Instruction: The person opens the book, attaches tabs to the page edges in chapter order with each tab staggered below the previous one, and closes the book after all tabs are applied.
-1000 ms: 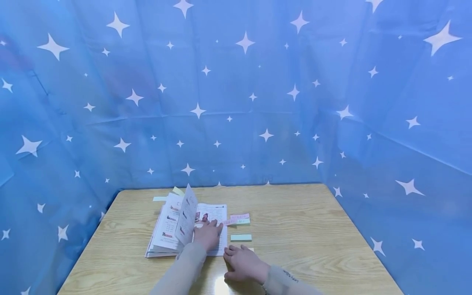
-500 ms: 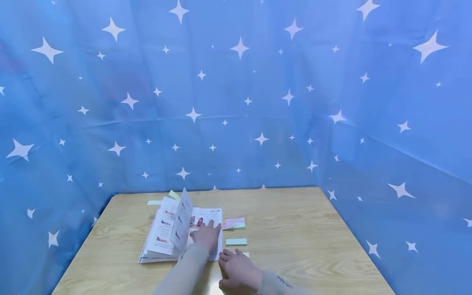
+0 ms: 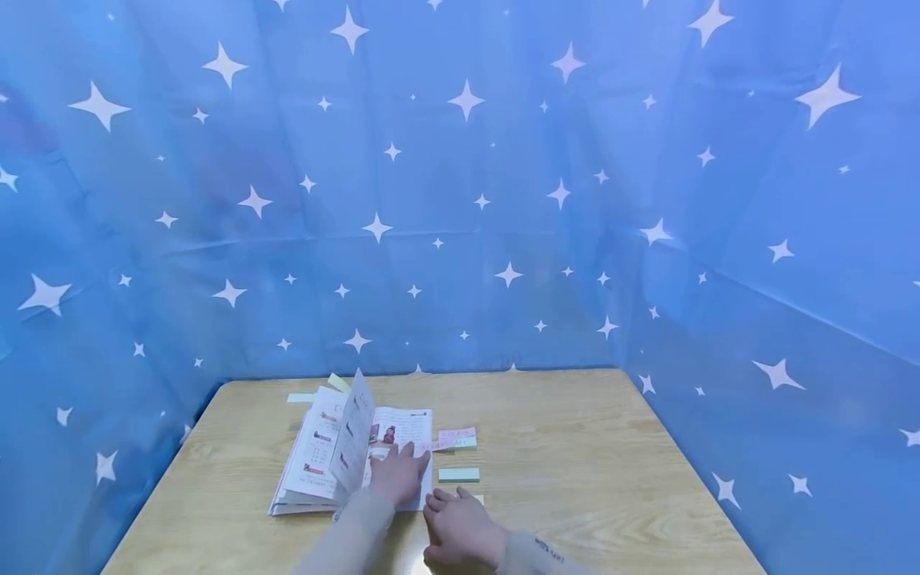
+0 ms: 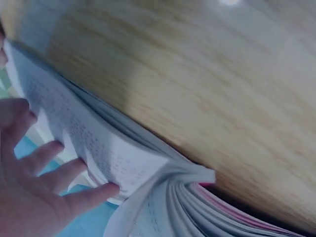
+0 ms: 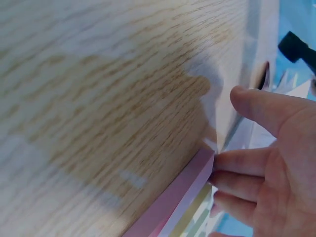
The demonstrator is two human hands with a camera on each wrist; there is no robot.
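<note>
An open book (image 3: 309, 459) with printed text and small coloured pictures lies on the table, one leaf (image 3: 354, 435) standing half raised. My left hand (image 3: 398, 477) rests on the right-hand page with fingers spread; the left wrist view has these fingers (image 4: 74, 173) extended along the printed page (image 4: 94, 133). By the book's lower right corner lies my right hand (image 3: 463, 525), palm down. From the right wrist, its extended fingers (image 5: 242, 182) touch or nearly touch the end of a pink strip pad (image 5: 173, 197); whether they press it, I cannot tell.
Right of the book are pink sticky notes (image 3: 456, 435) with writing, a light green sticky pad (image 3: 458, 474) and a pale one partly behind the right hand. Sticky tabs (image 3: 338, 382) jut from the book's top. A starry blue curtain (image 3: 460, 200) surrounds the wooden table (image 3: 575, 447).
My left hand has slid a little down the page towards me. The right hand stays by the book's corner. The head view has shifted slightly; the leaf remains raised.
</note>
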